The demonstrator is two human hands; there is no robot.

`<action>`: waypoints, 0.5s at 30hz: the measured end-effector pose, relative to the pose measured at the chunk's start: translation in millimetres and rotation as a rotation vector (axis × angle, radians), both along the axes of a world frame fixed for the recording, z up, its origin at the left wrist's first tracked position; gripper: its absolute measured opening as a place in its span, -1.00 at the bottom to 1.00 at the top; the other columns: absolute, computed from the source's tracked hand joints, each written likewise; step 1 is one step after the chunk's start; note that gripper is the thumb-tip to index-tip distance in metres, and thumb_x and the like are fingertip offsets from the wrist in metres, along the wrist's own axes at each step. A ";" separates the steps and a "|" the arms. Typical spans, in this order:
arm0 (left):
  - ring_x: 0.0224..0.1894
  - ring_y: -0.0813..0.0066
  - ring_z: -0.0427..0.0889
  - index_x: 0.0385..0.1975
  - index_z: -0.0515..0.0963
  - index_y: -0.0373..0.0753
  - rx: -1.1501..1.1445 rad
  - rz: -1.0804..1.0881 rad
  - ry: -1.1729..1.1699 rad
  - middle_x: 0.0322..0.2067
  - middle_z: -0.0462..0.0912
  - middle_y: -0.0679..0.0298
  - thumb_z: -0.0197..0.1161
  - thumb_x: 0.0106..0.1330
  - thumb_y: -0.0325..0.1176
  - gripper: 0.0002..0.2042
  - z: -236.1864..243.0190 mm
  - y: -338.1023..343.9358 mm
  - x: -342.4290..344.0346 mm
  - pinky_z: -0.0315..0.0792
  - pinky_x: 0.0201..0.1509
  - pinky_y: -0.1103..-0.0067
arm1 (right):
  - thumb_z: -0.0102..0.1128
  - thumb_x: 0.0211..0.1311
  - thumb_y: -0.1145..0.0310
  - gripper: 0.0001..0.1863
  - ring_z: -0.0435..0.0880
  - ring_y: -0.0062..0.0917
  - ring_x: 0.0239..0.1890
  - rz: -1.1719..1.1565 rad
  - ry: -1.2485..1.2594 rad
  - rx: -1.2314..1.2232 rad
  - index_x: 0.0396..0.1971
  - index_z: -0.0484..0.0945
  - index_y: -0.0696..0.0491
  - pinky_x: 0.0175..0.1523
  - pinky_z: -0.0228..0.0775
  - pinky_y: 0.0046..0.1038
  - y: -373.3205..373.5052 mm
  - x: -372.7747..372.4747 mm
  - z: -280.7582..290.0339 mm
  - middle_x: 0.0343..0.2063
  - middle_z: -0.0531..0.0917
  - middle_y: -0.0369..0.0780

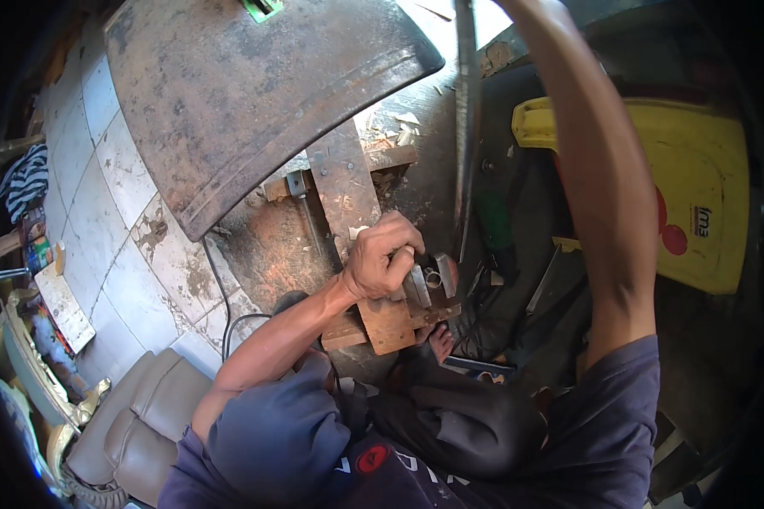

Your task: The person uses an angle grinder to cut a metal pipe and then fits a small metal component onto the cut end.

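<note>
My left hand [384,259] is closed at a metal clamp-like fixture [424,284] with a round metal piece in it; what its fingers grip is hidden. The fixture sits on a worn wooden plank [384,327] over crosspieces. My right arm [603,187] reaches up to the top edge, where the hand is mostly cut off. Beside it stands a long, narrow metal bar or blade [464,127], its upper end out of view; I cannot tell whether I hold it. A rusty curved metal sheet [255,85] lies beyond the plank, with a small green object [261,10] on it.
A yellow plastic board [705,187] lies at the right, near a dark green power tool [497,225]. A black cable [226,314] runs over white floor tiles [119,271]. A grey cushioned seat [136,424], striped cloth [24,174] and assorted clutter line the left. My bare foot [440,341] shows below the plank.
</note>
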State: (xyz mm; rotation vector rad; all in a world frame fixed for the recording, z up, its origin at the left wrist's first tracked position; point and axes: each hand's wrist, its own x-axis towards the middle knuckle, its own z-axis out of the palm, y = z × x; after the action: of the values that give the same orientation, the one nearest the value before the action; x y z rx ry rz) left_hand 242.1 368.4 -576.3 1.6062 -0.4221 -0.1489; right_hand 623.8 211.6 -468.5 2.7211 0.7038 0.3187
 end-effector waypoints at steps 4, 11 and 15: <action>-0.31 0.22 0.60 -0.45 0.59 -0.35 -0.003 0.023 -0.018 -0.42 0.64 0.15 0.09 0.09 -0.58 -0.88 -0.3 -1.8 -1.4 0.52 -0.11 0.38 | -0.04 0.60 0.18 -0.67 0.69 -0.34 -0.36 0.050 -0.068 0.354 -0.13 0.61 0.12 -0.42 0.56 -0.25 -3.2 63.4 -134.8 -0.30 0.62 -0.07; -0.30 0.20 0.61 -0.47 0.58 -0.35 -0.001 0.040 -0.034 -0.42 0.63 0.14 0.11 0.05 -0.60 -0.89 -0.4 -0.9 1.6 0.52 -0.10 0.38 | -0.02 0.60 0.14 -0.66 0.65 -0.38 -0.39 -0.051 0.330 0.596 -0.04 0.56 0.11 -0.43 0.54 -0.28 12.8 -15.5 -150.1 -0.34 0.60 -0.12; -0.30 0.18 0.61 -0.47 0.58 -0.35 -0.002 0.036 -0.033 -0.42 0.63 0.13 0.11 0.02 -0.62 -0.88 -2.4 2.1 1.1 0.53 -0.11 0.37 | -0.02 0.60 0.11 -0.65 0.63 -0.40 -0.41 -0.017 0.420 0.644 0.01 0.54 0.10 -0.43 0.53 -0.30 39.9 -25.5 -156.7 -0.36 0.59 -0.15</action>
State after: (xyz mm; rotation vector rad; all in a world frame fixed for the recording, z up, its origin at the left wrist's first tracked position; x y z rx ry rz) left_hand 243.2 370.5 -578.7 1.6148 -0.4178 -0.0948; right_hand 598.3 251.5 -625.2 3.4629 0.7866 -0.0575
